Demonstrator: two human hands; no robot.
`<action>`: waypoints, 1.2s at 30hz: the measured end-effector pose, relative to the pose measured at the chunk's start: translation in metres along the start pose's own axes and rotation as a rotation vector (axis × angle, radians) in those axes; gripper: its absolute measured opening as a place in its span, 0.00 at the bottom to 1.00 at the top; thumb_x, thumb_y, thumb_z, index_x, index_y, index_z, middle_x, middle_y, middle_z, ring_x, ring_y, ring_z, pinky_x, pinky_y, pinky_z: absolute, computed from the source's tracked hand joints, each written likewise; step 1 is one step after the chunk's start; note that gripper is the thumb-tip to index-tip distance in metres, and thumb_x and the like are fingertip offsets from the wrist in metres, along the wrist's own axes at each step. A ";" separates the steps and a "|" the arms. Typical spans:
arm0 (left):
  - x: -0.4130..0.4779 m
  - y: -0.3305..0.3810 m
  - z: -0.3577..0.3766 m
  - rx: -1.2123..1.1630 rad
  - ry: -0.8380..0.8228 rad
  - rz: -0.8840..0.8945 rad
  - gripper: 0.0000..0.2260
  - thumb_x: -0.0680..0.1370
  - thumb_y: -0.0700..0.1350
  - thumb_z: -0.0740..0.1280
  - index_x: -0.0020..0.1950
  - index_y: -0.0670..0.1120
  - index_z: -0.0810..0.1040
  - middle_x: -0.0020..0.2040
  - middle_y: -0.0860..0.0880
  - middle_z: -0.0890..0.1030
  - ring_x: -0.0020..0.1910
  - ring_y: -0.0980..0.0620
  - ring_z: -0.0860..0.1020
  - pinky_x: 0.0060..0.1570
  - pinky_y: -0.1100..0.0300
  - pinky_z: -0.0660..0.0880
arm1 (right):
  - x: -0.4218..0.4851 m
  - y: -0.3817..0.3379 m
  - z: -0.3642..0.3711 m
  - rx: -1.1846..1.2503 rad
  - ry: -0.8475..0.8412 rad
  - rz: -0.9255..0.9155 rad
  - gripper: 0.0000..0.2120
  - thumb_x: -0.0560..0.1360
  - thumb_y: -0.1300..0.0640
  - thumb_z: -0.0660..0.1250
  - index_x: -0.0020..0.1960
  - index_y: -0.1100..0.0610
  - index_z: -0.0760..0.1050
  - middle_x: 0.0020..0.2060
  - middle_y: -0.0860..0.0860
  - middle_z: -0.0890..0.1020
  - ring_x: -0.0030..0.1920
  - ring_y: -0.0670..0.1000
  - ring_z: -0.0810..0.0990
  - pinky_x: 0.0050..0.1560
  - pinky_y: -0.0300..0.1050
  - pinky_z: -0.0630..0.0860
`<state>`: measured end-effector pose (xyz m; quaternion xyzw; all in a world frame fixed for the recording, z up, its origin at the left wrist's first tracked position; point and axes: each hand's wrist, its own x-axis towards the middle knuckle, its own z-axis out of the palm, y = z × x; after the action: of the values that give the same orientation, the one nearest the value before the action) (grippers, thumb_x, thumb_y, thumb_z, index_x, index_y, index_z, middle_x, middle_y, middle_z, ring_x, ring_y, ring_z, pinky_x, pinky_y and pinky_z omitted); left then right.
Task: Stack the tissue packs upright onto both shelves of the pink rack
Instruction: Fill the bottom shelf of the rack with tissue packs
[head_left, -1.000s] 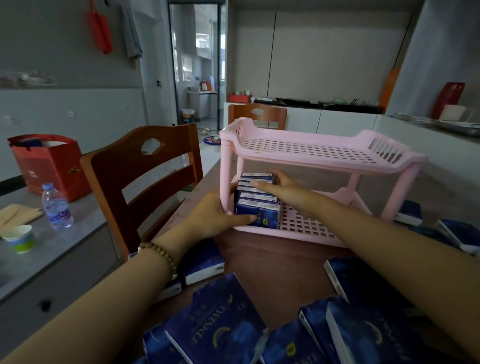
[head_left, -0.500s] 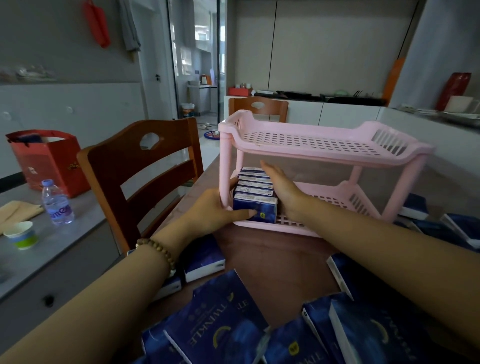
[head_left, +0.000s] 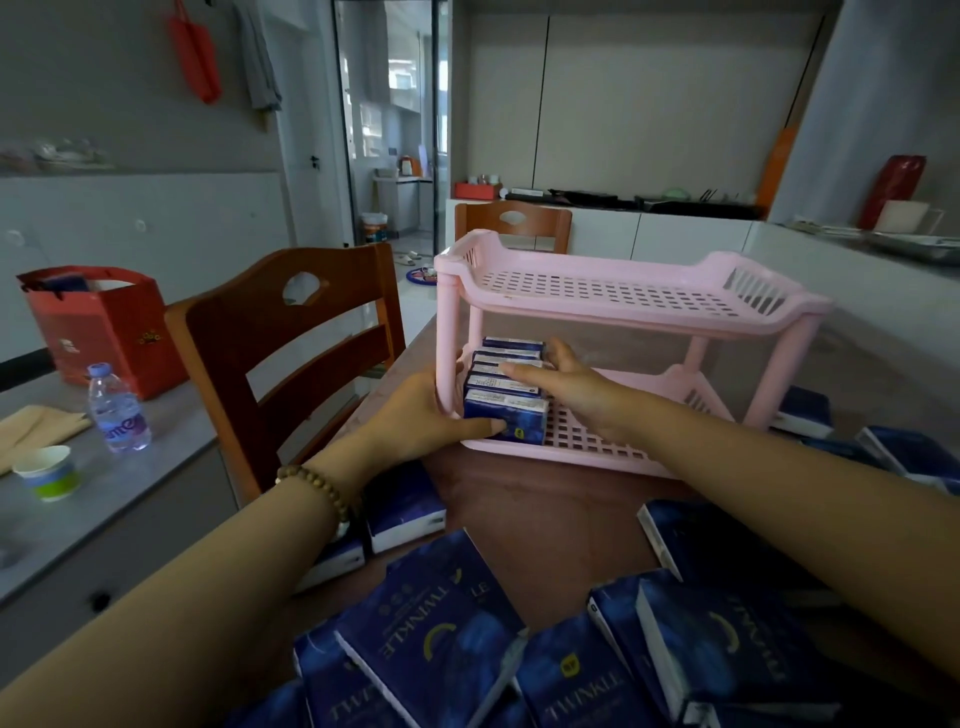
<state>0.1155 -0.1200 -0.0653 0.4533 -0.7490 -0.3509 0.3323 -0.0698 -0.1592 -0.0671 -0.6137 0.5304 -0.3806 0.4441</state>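
Note:
The pink rack (head_left: 613, 306) stands on the brown table (head_left: 540, 519); its top shelf is bare. At the left end of the lower shelf (head_left: 582, 441) a row of several blue tissue packs (head_left: 506, 410) stands upright. My left hand (head_left: 415, 415) reaches round the front left leg, its thumb pressed on the front pack and its fingers mostly hidden. My right hand (head_left: 571, 387) holds the row's right side, the thumb lying across the tops. More blue packs (head_left: 436, 639) lie flat in front of me.
Loose packs also lie to the right of the rack (head_left: 904, 452) and by my left wrist (head_left: 402, 514). A wooden chair (head_left: 291, 343) stands left of the table. On the grey counter beside it are a water bottle (head_left: 118, 410), a paper cup (head_left: 49, 472) and a red bag (head_left: 104, 322).
Both hands stay on the row. My right hand has drawn back from the far end, and its thumb now lies over the pack tops.

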 end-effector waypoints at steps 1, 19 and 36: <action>-0.001 0.004 -0.002 0.027 -0.013 -0.014 0.29 0.71 0.40 0.73 0.69 0.45 0.66 0.57 0.55 0.71 0.55 0.60 0.70 0.51 0.73 0.68 | -0.007 -0.005 -0.002 -0.034 -0.006 0.000 0.31 0.73 0.48 0.68 0.70 0.53 0.57 0.63 0.47 0.71 0.54 0.45 0.74 0.54 0.38 0.69; -0.115 0.000 -0.054 0.266 -0.088 -0.243 0.21 0.79 0.55 0.57 0.70 0.48 0.67 0.65 0.50 0.72 0.60 0.54 0.71 0.60 0.60 0.66 | -0.142 -0.047 0.048 -0.363 -0.363 -0.164 0.23 0.67 0.39 0.67 0.59 0.47 0.75 0.56 0.41 0.78 0.56 0.41 0.76 0.56 0.34 0.70; -0.126 -0.028 -0.045 0.180 0.185 -0.079 0.13 0.70 0.63 0.60 0.48 0.57 0.68 0.47 0.55 0.79 0.44 0.55 0.80 0.46 0.56 0.77 | -0.110 -0.038 0.097 -0.030 -0.255 0.059 0.24 0.74 0.59 0.68 0.68 0.48 0.66 0.55 0.47 0.72 0.49 0.49 0.81 0.43 0.38 0.79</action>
<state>0.2106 -0.0251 -0.0872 0.5410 -0.7251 -0.2518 0.3438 0.0165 -0.0349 -0.0609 -0.6480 0.4930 -0.2782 0.5096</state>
